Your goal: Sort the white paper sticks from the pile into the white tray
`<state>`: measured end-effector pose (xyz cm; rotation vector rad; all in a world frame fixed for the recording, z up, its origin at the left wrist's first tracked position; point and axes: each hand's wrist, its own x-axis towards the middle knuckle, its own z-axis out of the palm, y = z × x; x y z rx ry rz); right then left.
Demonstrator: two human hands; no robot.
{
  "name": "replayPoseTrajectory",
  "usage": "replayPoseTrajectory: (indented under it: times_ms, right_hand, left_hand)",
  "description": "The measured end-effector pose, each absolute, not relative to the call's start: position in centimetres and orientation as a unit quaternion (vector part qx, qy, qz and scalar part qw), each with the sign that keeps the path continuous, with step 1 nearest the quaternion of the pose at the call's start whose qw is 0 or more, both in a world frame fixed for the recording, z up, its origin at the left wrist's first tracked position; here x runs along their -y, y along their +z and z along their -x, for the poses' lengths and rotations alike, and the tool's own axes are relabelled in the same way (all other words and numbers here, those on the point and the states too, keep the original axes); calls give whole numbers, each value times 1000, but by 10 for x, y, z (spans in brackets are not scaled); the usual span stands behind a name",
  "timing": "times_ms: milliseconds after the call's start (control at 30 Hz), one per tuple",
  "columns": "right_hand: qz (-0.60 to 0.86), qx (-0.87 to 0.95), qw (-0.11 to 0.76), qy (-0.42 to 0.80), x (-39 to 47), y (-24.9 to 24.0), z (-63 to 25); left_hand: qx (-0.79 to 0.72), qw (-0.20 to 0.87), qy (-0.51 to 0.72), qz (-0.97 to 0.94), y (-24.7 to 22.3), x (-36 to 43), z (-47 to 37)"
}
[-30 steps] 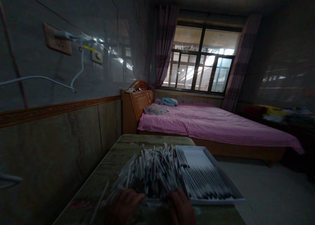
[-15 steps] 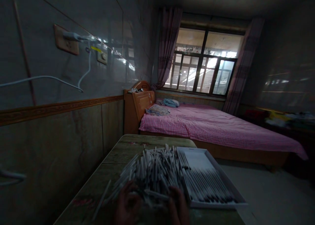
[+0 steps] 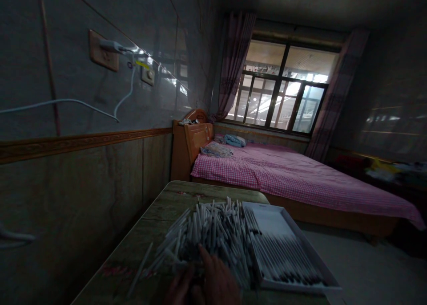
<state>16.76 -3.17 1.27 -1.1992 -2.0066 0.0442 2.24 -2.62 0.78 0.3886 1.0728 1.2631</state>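
A heap of slim white pen-like sticks point(image 3: 213, 225) lies on the table, with my two hands close together at its near side. My left hand point(image 3: 178, 289) is low in view, its fingers bent and closed near a pale piece; dimness hides what it grips. My right hand point(image 3: 220, 280) is beside it, back upward, index finger reaching over the heap and the other fingers curled under, their contents hidden. To the right, a shallow white tray point(image 3: 312, 247) holds a slanting row of white sticks with dark ends point(image 3: 287, 256). One loose stick point(image 3: 140, 269) lies left of the heap.
The small table point(image 3: 160, 216) has a rounded far edge. Behind it stands a bed point(image 3: 267, 167) with a pink checked cover. A tiled wall on the left carries a socket point(image 3: 103, 51) with a plug and hanging white cable point(image 3: 133, 82).
My right hand has moved left, up against my left hand, and the stick it held crosswise is no longer clearly visible. The view has shifted slightly.
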Motion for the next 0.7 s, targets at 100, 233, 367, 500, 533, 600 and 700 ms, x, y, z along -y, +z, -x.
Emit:
replayPoseTrajectory:
  times_ms: [100,233,367,500,533,600,700]
  right_hand:
    - [492,782,377,68,19,44,-175]
    - [601,760,245,27,-10,70,-178]
    - [595,792,122,-56,-33,68,-167]
    - [579,807,98,-70,-42,63,-157]
    - [577,808,97,-71,-43,62,-155]
    - [576,809,94,-73,-45,60,-153]
    - [575,809,95,-73,-46,58,-154]
  left_hand:
    - [-467,651,589,-108,11,20,-26]
    - [-460,645,607,-66,9,13,-29]
    - [-428,645,630,-68,11,13,-25]
    - [-404,664,625,-67,10,13,-24]
    - [-400,667,625,-68,9,13,-24]
    - [-396,667,628,-61,6,12,-25]
    - [-395,671,624,-62,3,11,-25]
